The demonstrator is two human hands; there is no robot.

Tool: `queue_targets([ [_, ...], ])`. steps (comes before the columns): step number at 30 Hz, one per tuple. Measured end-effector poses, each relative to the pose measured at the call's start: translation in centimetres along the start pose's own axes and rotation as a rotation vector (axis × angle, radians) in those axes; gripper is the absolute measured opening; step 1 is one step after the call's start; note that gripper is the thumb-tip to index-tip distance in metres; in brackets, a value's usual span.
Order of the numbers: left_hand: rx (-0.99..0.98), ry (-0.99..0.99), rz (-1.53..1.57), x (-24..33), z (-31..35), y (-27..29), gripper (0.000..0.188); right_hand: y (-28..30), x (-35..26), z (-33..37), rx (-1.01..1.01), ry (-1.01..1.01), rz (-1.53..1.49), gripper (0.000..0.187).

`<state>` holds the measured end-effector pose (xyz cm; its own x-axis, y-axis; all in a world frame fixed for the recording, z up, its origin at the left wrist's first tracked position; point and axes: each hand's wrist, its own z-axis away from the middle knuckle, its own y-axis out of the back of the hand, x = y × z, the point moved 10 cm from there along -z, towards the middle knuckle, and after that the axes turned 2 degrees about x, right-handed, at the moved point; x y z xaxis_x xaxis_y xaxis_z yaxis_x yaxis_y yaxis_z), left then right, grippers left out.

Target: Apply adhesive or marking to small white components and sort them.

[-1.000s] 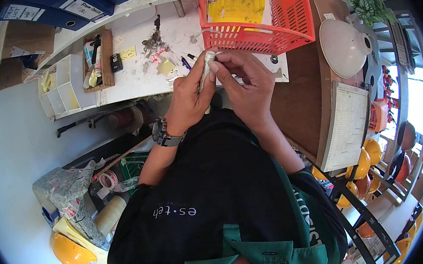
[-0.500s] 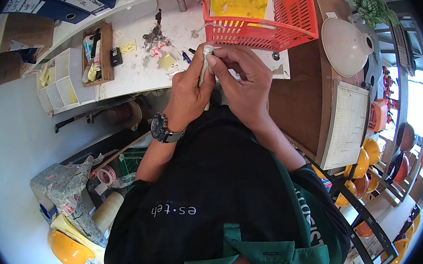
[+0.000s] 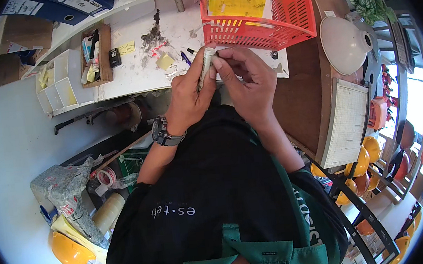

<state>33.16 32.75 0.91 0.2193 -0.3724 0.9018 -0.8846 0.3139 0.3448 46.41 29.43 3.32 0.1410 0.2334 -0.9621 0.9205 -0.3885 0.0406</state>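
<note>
My left hand [image 3: 187, 90], with a dark watch on its wrist, is closed around a slim pale stick-like roll [image 3: 208, 66]. The roll stands tilted between thumb and fingers, its top end showing above them; its exact kind is unclear. My right hand [image 3: 251, 80] is close beside the top of the roll, thumb and forefinger drawn together and the other fingers curled. A small dark spot shows at the right fingertips, too small to name. Both hands are over the front edge of the white worktop [image 3: 131, 81].
A red plastic basket [image 3: 263, 29] with papers stands just beyond my right hand. Pens [image 3: 186, 59], a sticky note and a wooden tray [image 3: 106, 55] lie on the worktop. A white lampshade [image 3: 342, 47] and a brown cabinet [image 3: 297, 104] are at right.
My right thumb and fingertips have shifted slightly right, off the roll's top. More of the roll shows, tilted further, and its pale lower end below my left hand is out of sight.
</note>
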Motion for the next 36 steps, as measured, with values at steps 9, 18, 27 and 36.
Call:
queue_targets([
  [9,-0.026,0.000,-0.037,0.6,0.2,-0.4,0.054,0.2,-3.0,0.4,-0.028,0.279,0.356,0.018],
  [18,-0.020,-0.035,-0.107,0.5,0.3,-0.4,0.058,-1.3,-3.3,0.2,-0.109,0.355,0.608,0.015],
  [27,-0.109,0.010,-0.301,0.6,0.4,-0.9,0.066,-1.5,-1.4,-0.8,-0.247,0.384,0.658,0.019],
  [36,-0.040,-0.137,-0.341,1.0,0.4,-1.1,0.063,0.2,1.6,0.0,-0.258,0.097,0.267,0.019],
])
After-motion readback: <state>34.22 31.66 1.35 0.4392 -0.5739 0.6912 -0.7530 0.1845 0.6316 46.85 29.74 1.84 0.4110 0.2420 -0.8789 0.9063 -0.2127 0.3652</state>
